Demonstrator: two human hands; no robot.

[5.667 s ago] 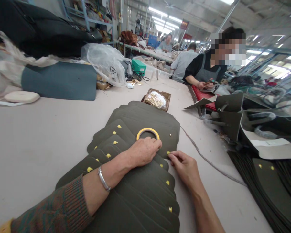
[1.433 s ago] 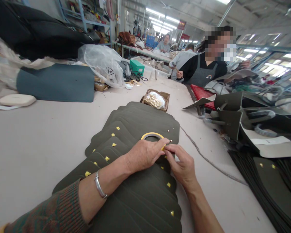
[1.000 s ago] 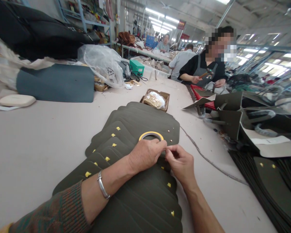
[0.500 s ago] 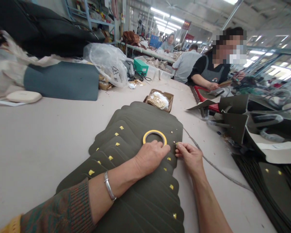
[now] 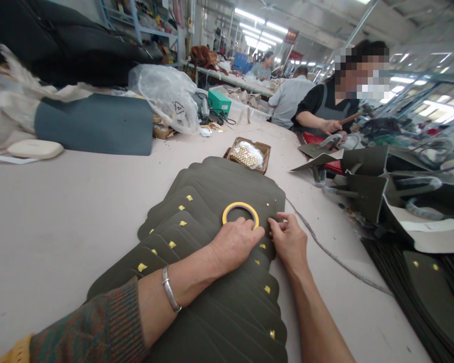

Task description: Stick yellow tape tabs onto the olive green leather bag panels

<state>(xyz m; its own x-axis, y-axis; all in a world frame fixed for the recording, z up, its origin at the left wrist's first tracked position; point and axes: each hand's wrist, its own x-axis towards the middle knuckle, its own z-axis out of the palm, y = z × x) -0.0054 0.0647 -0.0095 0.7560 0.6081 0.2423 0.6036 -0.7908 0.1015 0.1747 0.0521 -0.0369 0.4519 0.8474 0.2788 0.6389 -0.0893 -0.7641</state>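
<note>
My left hand (image 5: 236,242) is closed on a roll of yellow tape (image 5: 230,207), gripping its near edge above overlapping dark green pieces (image 5: 219,292). At the pieces' right edge is my right hand (image 5: 287,237), thumb and index fingertip apart, pressing near where a small stud sat; that spot is covered by the fingers. A small gold stud (image 5: 267,204) shows just beyond it. Small yellow tape bits (image 5: 142,267) dot the pieces along both sides.
A small box (image 5: 247,154) of gold studs stands behind the pieces. A cord (image 5: 336,259) runs along the right. Dark green bags (image 5: 366,176) and a stack of dark pieces (image 5: 423,282) lie at the right. A person (image 5: 325,108) works beyond; a plastic bag (image 5: 166,96) lies at the back left.
My right hand has shifted slightly left and its fingers have spread over the stud's spot. My left hand stays on the tape roll. The person at the right has moved a hand.
</note>
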